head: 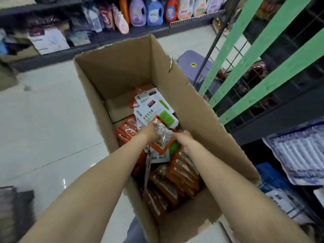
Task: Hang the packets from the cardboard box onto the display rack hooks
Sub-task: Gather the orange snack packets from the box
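Packets [168,181] in cardboard box [201,109] on floor [43,120]; display rack [254,64] right of box.

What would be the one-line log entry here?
phase: picking | left hand, right hand: gripping packet | in cardboard box | hung: not yet

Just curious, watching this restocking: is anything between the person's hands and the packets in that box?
Nothing visible. Both the left hand and the right hand are already down inside the open cardboard box, touching an orange packet on top of the pile. The box has no lid over it.
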Motion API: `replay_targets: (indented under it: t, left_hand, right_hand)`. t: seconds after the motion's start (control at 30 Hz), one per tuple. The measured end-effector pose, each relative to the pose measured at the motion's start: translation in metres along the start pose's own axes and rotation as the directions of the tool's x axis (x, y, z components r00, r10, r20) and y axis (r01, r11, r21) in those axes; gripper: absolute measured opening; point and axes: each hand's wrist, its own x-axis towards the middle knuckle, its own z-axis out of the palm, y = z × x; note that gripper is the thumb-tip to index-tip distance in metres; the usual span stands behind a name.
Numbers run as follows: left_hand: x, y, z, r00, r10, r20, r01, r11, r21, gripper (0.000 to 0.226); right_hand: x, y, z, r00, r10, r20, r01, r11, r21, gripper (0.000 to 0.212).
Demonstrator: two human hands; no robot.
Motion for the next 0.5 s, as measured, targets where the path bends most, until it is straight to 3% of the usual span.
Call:
replay_targets:
  t: [0.13, 0.23, 0.3, 0.4, 0.5]
  left_hand:
    - [0.001, -0.001, -0.003, 1.0, -0.023, -0.009, 0.021, 0.99, -0.139, 0.064]
    - [-0.002, 0.003, -0.01, 0.999, -0.015, -0.037, 0.008, 0.983, -0.182, 0.055]
    - [-0.007, 0.004, -0.022, 0.992, 0.017, -0.125, -0.025, 0.998, -0.066, 0.05]
    - [-0.022, 0.002, -0.046, 0.939, 0.199, -0.28, -0.174, 0.978, 0.112, 0.06]
    - [-0.044, 0.002, -0.063, 0.878, 0.425, -0.22, -0.384, 0.9, 0.205, 0.071]
  right_hand:
    - [-0.017, -0.011, 0.005, 1.0, -0.004, 0.004, 0.004, 0.992, 0.124, 0.021]
    - [-0.034, -0.026, 0.008, 0.996, -0.08, 0.05, 0.066, 0.97, 0.236, 0.024]
    - [-0.045, -0.038, 0.004, 0.988, -0.143, 0.062, 0.122, 0.956, 0.266, 0.023]
    - [-0.062, -0.055, -0.011, 0.974, -0.217, 0.069, 0.181, 0.921, 0.344, 0.023]
    - [-0.087, -0.069, -0.028, 0.964, -0.25, 0.093, 0.186, 0.88, 0.438, 0.028]
